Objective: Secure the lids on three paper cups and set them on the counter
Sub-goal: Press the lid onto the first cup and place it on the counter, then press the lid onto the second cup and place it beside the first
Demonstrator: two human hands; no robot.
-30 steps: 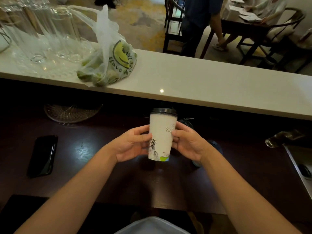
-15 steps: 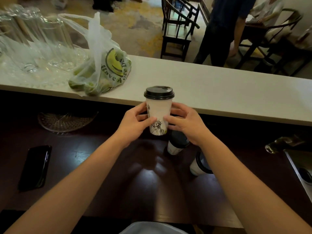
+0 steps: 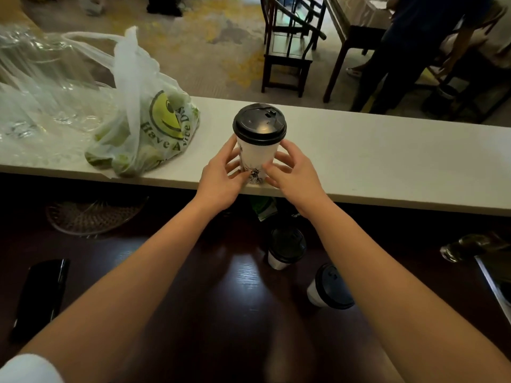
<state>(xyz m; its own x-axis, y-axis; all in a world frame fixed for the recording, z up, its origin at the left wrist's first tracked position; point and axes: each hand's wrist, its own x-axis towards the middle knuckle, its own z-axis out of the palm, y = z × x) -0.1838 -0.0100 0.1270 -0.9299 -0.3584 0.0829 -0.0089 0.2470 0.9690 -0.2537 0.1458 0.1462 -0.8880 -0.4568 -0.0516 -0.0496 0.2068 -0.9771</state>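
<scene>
A white paper cup (image 3: 255, 158) with a black lid (image 3: 259, 125) stands upright on the pale counter (image 3: 387, 156), close to its near edge. My left hand (image 3: 221, 178) and my right hand (image 3: 293, 175) wrap its lower half from either side, fingers touching the printed wall. Two more lidded paper cups stand on the dark lower worktop below: one (image 3: 286, 248) just under my right wrist, the other (image 3: 330, 287) further right, partly behind my right forearm.
A plastic bag of green fruit (image 3: 146, 134) lies on the counter left of the cup, with clear glasses (image 3: 41, 78) beyond it. A black phone (image 3: 41, 294) and a round wire mat (image 3: 94, 217) sit on the dark worktop. Chairs (image 3: 287, 51) and a standing person (image 3: 401, 51) are past the counter.
Both hands have carried the lidded cup up from over the dark worktop and forward onto the pale counter, where it now stands near the front edge.
</scene>
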